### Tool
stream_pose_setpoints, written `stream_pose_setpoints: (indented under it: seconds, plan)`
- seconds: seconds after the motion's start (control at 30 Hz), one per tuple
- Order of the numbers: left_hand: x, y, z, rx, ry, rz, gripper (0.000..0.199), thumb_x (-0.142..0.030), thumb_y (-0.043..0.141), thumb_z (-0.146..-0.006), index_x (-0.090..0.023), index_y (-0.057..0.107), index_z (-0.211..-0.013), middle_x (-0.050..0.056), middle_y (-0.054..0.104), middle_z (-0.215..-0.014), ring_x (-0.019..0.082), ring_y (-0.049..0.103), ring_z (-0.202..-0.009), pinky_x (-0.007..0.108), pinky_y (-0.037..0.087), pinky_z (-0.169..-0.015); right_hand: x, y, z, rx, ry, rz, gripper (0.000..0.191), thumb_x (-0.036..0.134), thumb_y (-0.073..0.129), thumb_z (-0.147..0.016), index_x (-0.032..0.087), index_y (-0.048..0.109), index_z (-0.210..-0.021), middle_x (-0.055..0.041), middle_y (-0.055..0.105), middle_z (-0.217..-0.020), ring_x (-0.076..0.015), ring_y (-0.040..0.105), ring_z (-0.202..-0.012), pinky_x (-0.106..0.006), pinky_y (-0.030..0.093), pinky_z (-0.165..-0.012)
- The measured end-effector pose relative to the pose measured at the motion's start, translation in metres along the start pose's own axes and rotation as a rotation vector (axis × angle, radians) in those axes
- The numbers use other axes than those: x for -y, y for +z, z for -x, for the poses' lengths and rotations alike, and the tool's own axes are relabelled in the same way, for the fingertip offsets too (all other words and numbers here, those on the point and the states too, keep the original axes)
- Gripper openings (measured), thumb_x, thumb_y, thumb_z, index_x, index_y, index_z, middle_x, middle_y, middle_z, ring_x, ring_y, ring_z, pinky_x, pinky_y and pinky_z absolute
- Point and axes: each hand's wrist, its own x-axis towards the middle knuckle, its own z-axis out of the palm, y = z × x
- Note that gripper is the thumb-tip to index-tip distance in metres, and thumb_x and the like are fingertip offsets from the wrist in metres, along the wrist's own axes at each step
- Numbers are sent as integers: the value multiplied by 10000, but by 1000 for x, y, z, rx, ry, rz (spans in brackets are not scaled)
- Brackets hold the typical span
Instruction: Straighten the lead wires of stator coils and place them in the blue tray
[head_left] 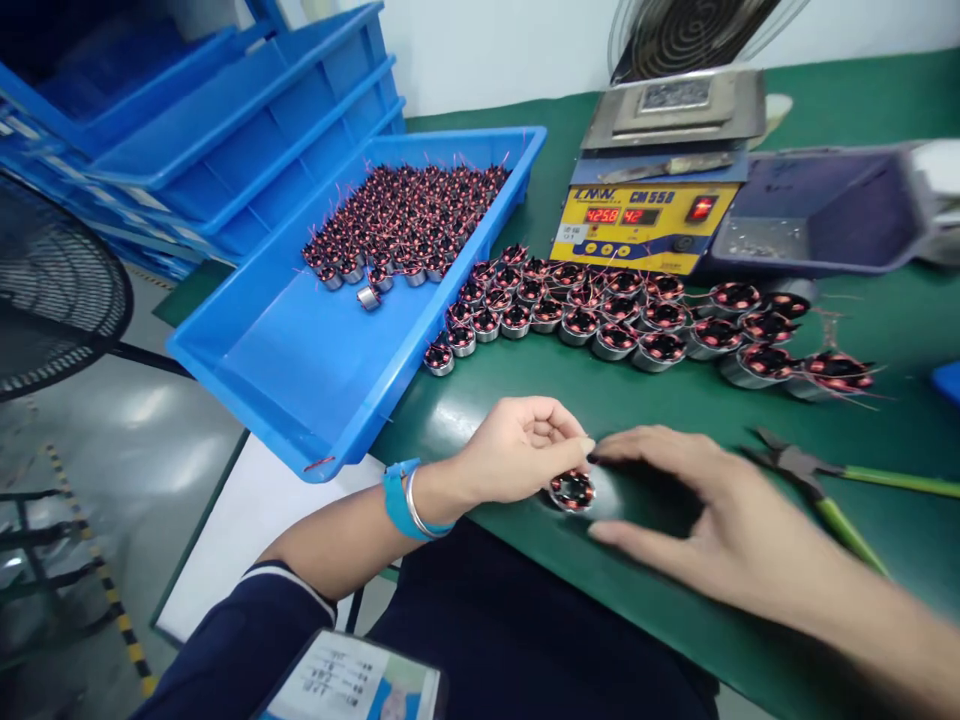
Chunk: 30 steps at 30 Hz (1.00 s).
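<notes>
A small wire-wound motor stator [572,492], with copper coils, black insulation and a metal ring, sits on the green table near its front edge. Just above it is my left hand [521,455], thumb and forefinger pinched together over the stator's far side; what lies between the fingertips is too small to make out. My right hand [712,510], slightly blurred, is to the right of the stator, with thumb and fingers spread apart and nothing between them. Its fingertips come close to the left thumb tip. Green-handled cutting pliers [802,465] lie beyond the right hand.
Rows of stators [581,322] stand behind my hands. A blue tray [300,350] at left holds many more. At the back are a yellow solder pot [637,225] with red digits and a purple bin [832,215]. Stacked blue crates [247,130] and a black fan [56,290] are at left.
</notes>
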Motion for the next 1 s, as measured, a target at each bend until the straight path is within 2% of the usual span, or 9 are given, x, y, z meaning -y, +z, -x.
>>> stream_pose_setpoints:
  seconds: [0.13,0.23,0.3,0.37,0.5,0.63,0.77,0.83,1.0]
  plan:
    - [-2,8,-8,-139,153,76,393,-412,867,-672,-155,570,-690,-58,566,-520,43,463,-391,166,344,-400,16,24,-2,-118,-18,67,200,435,641,-907,238,641,-940,-62,746,-862,-247,723,-758,-396,555,-685]
    - [-12,3,-13,-386,332,177,413,-473,835,-686,-167,560,-714,-52,594,-581,36,449,-406,171,313,-398,17,28,-3,-96,-24,77,162,395,631,-909,240,645,-953,-54,758,-888,-239,737,-788,-390,571,-716]
    - [-17,-5,-9,-492,363,183,413,-490,814,-697,-172,553,-732,-55,601,-610,27,423,-402,172,276,-391,13,27,-1,-115,-36,84,197,405,635,-916,234,660,-1012,-66,768,-939,-248,747,-841,-401,589,-761]
    - [-18,-12,0,-437,247,73,447,-510,841,-665,-162,569,-738,-66,573,-568,21,377,-382,177,234,-387,10,25,1,-126,-46,75,228,395,636,-921,225,665,-1070,-78,771,-987,-254,752,-882,-403,602,-796]
    - [-6,-15,17,-202,-10,-169,543,-475,950,-524,-124,627,-784,-83,523,-493,36,389,-429,181,247,-435,10,25,2,-143,-64,48,243,362,627,-921,221,658,-1116,-84,765,-984,-253,750,-861,-402,615,-806]
    - [4,-7,13,-126,38,-172,472,-465,925,-578,-130,618,-705,-63,533,-515,52,432,-490,186,311,-478,14,26,0,-132,-114,70,236,315,599,-932,231,655,-1145,-97,760,-1034,-268,749,-893,-415,619,-807]
    - [0,0,3,-136,127,-90,485,-529,881,-614,-136,597,-600,-27,560,-527,64,475,-489,193,361,-473,15,24,0,-150,-151,114,234,294,586,-945,220,650,-1159,-98,749,-1022,-247,742,-872,-377,618,-766]
    - [-5,0,2,-217,217,-48,483,-542,877,-622,-145,601,-611,-39,547,-513,56,454,-446,191,356,-444,14,23,1,-133,-145,119,233,309,586,-950,221,656,-1154,-93,748,-1018,-236,742,-873,-363,614,-767]
    - [-11,-14,6,-608,501,43,428,-555,792,-735,-173,601,-705,-52,567,-544,42,440,-392,177,351,-410,12,24,3,-105,-97,111,237,344,578,-955,218,679,-1129,-93,756,-1023,-236,743,-887,-373,613,-790]
